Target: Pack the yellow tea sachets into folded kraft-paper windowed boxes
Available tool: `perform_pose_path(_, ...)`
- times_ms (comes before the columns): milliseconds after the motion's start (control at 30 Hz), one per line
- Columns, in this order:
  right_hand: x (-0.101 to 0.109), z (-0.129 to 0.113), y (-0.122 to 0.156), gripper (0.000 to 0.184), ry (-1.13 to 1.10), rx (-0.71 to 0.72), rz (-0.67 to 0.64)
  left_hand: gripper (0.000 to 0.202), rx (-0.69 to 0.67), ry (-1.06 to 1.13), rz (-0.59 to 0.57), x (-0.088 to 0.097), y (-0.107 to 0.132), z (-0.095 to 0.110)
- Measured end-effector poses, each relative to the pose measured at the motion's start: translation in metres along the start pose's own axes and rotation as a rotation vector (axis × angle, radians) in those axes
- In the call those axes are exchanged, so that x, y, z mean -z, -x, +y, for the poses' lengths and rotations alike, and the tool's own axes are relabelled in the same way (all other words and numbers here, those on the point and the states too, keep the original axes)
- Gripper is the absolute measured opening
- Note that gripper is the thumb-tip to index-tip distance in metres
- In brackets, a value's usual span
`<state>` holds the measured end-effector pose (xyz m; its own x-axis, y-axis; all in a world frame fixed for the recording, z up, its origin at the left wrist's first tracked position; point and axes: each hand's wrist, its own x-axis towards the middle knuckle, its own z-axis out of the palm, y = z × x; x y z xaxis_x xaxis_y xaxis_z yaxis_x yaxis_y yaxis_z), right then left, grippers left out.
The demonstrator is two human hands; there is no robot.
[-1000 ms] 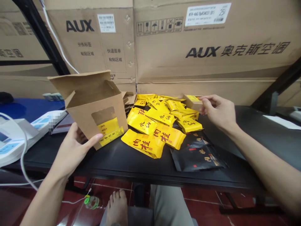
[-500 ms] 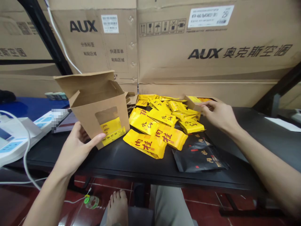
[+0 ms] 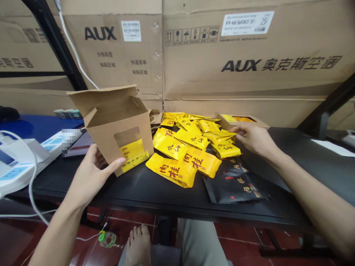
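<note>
Since the frame half a second ago, the right hand (image 3: 256,139) has come away from the small carton (image 3: 241,122) at the back and now sits at the right edge of the pile of yellow packets (image 3: 191,138); the left hand (image 3: 90,171) and the open kraft box (image 3: 122,131) match their earlier pose.

Everything stands on a black table (image 3: 124,190), backed by a wall of large AUX cartons (image 3: 194,81) and flanked by black metal posts (image 3: 330,98). Red floor tiles (image 3: 238,247) show below. On the left lie a white power strip (image 3: 24,170) and a blue surface (image 3: 33,127).

A strip of black tabletop runs along the front edge, before the pile. 2 black packets (image 3: 235,186) lie near that edge, in front of the right hand. More tabletop shows to the right of the forearm, out to a white sheet (image 3: 332,147). At the back, the pile and the small carton fill the space close to the cartons.

The left hand grips the kraft box by its lower left corner, thumb across the front beside the window, fingers mostly hidden; the top flaps stand up. The right hand's thumb and fingertips are bunched close against the packets; whether they pinch 1, I cannot tell.
</note>
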<state>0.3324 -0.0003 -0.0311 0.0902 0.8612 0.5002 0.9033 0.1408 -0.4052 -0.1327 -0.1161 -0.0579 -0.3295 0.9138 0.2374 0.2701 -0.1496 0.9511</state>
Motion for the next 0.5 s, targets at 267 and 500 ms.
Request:
perform_pose_path(267, 0.004, -0.014, 0.002, 0.016, -0.22, -0.092, 0.113, 0.058, 0.001, 0.0, -0.002, 0.0, 0.0, -0.001)
perform_pose_path(500, 0.002, -0.02, -0.002, 0.026, -0.711, -0.199, 0.21, 0.059, -0.007, 0.008, -0.008, 0.0, 0.0, -0.001)
